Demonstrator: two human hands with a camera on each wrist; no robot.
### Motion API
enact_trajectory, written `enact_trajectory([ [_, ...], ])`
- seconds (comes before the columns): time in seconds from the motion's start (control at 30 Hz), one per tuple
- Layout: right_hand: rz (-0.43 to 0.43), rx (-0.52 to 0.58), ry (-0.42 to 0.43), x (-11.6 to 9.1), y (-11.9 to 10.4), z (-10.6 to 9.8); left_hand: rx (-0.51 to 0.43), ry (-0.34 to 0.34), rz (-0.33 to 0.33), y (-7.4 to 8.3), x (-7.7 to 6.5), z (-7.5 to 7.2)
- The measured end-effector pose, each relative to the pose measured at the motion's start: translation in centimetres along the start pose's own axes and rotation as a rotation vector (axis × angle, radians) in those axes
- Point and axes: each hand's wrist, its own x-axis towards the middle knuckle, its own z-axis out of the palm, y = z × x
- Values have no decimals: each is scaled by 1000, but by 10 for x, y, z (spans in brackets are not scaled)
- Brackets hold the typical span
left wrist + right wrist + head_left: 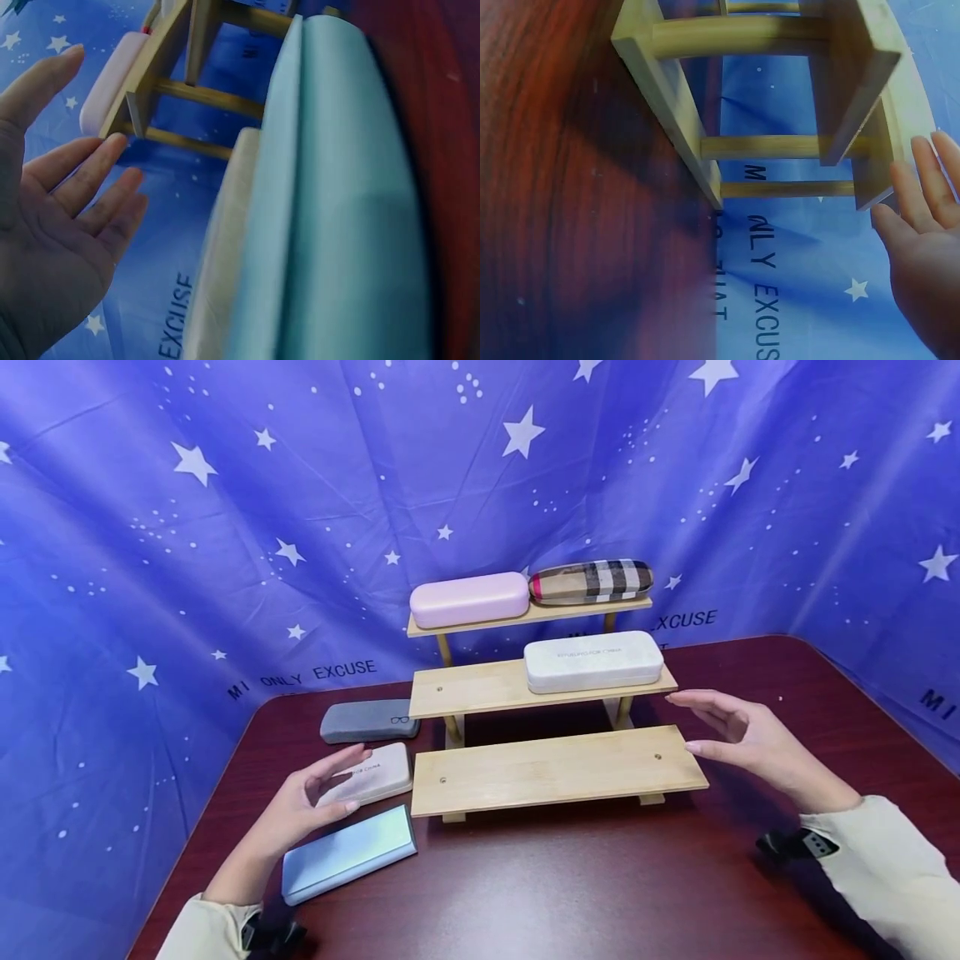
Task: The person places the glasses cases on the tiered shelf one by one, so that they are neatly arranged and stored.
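The left hand (298,802), thumb and fingers parted, partly hides a white case (392,772) beneath it; a blue case (356,853) lies by the thumb. The right hand (761,750), similarly parted, is beside the wooden stand (555,772); fingertip contact cannot be discerned.

Smooth wooden rack (555,772), glossy wood-grain table (525,893), creased cloth backdrop (420,468), smooth pink case (470,600)

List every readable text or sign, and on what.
"MI ONLY EXCUSE": blue backdrop; second line too blurred.
"FOR CHINA": lower white case, start behind left hand.
"FOR CHINA": white case on middle shelf, first word unreadable.
Glasses sign: grey case.
Right wrist device marks: too small.
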Motion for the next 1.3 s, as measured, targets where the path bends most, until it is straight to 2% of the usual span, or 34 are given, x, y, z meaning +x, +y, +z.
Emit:
enact_trajectory([
  [0.1,10,4,-24,-2,4,1,6,-41,34,-5,-9,-2],
  [0.2,19,22,-54,-2,8,2,15,-58,38,-9,-19,-4],
  [0.4,23,96,-133,-2,16,3,31,-43,-12,-14,-36,-11],
  [0.53,55,118,-174,-2,22,3,36,-49,-23,-17,-46,-15],
  [0.7,86,89,-203,-2,29,0,31,-76,-49,-22,-59,-20],
  [0.87,79,82,-233,-2,33,-3,-13,-134,-37,-26,-70,-25],
  [1.0,67,43,-265,-2,33,-6,-26,-159,-59,-29,-76,-27],
  [1.2,-11,-94,-304,-3,35,-10,0,-178,-91,-33,-80,-27],
  [1.3,6,-173,-293,-5,36,-11,19,-188,-88,-35,-80,-27],
])
